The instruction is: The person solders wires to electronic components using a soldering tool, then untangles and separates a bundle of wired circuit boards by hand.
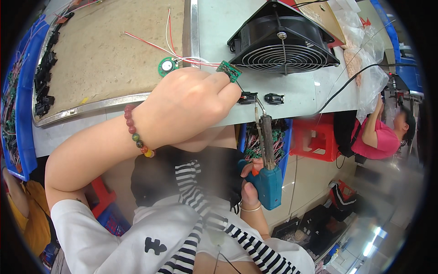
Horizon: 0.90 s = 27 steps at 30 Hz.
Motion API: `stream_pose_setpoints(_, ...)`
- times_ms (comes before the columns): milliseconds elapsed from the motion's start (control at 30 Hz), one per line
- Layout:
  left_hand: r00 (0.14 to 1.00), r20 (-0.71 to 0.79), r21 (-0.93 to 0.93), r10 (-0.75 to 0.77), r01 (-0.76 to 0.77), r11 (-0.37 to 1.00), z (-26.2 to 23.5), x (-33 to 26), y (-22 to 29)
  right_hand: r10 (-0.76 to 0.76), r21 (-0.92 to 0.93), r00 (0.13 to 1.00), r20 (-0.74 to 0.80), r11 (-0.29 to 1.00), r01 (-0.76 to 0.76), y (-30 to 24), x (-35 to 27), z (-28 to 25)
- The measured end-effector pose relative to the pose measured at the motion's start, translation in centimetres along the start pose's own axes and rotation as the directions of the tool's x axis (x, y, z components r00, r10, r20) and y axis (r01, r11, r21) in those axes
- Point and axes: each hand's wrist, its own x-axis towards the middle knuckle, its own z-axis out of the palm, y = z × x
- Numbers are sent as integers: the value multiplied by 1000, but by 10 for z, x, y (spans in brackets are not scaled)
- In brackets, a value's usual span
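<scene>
Workbench [301, 91]: left hand [187, 107] pinches green circuit board [229, 71] at fingertips.

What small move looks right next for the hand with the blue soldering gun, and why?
Probably ease the blue soldering gun in the right hand slightly up and left, since its tip sits just short of the small black part beside the green circuit board pinched in the left hand.
</scene>
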Motion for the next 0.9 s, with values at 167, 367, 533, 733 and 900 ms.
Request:
stream_pose_setpoints(167, 1000, 6, -11, -2, 2, 1000, 1, -1, 0, 17, 28, 1000, -11, 999, -16, -4, 0, 1)
stream_pose_setpoints(367, 999, -8, -41, 39, -39, 998, -14, 7, 2, 46, 117, 999, -22, 992, -43, -7, -1, -1)
stream_pose_setpoints(533, 981, -67, -39, -182, 179, 983, -40, 20, -4, 22, 163, 996, -86, 987, -8, -6, 0, -6)
stream_pose_setpoints(733, 983, 148, -47, -105, 113, 992, -49, 40, 4, 67, 194, 990, -123, 980, -42, 6, -3, -11)
stream_pose_setpoints(900, 991, -72, -255, -111, 89, 963, -77, 47, 11, 155, 281, 976, -155, 954, -107, 13, -5, -12)
